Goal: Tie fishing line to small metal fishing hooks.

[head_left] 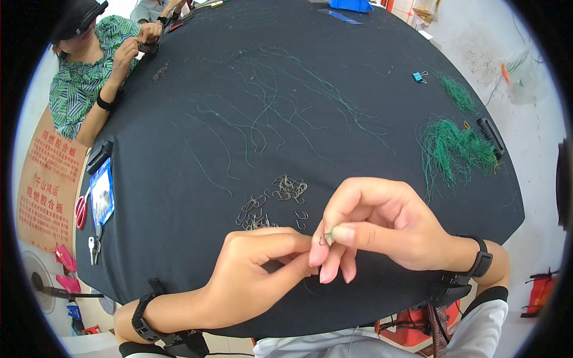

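My right hand point(391, 230) is closed in a pinch, thumb against forefinger, on a small fish hook point(323, 241). A bit of pale thread seems to show at the thumb tip. My left hand point(256, 274) is closed too, its fingertips touching or almost touching the right fingers. Whatever it pinches is hidden behind the fingers. Just beyond my hands lies a loose pile of metal fish hooks point(290, 188), with more hooks point(253, 219) partly behind my left hand.
Green line strands point(262, 113) spread over the black-covered table point(179, 238). Right: a tangled green bundle point(453, 149), a smaller bundle point(456, 92), a blue binder clip point(420, 77). Left: red-handled scissors point(81, 210), a blue packet point(102, 191). Another person point(95, 71) works at far left.
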`<state>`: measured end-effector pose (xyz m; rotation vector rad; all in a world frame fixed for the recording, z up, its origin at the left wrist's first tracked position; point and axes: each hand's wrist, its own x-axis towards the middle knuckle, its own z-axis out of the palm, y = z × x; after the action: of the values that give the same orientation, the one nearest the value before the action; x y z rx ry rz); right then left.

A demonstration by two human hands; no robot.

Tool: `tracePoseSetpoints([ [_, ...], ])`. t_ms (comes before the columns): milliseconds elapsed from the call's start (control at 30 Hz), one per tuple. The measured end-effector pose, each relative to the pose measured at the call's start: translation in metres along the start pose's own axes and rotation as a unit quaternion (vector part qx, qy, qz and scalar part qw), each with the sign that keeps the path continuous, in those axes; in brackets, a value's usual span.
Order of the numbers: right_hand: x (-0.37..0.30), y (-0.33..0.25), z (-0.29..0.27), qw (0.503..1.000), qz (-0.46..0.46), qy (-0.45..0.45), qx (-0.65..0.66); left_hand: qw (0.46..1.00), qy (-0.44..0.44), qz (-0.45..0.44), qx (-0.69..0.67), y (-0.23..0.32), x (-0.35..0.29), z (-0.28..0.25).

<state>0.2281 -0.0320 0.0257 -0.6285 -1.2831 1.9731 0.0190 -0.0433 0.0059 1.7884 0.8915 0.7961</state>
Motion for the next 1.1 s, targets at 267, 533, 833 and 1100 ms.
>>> tracePoseSetpoints([
  [267,0.0,0.012,-0.001,0.929,-0.151,0.047,-0.335,0.942,0.095,0.264,0.184,0.006,0.008,-0.008],
  [533,0.001,0.016,0.003,0.857,-0.224,0.047,-0.462,0.926,0.14,0.273,0.22,-0.004,0.005,0.006],
  [833,-0.001,0.016,0.002,0.805,-0.234,0.023,-0.544,0.968,0.048,0.179,0.172,-0.002,0.004,-0.001],
  [1100,-0.002,0.014,-0.002,0.828,-0.219,0.022,-0.516,0.976,0.027,0.158,0.146,0.0,0.007,-0.004],
])
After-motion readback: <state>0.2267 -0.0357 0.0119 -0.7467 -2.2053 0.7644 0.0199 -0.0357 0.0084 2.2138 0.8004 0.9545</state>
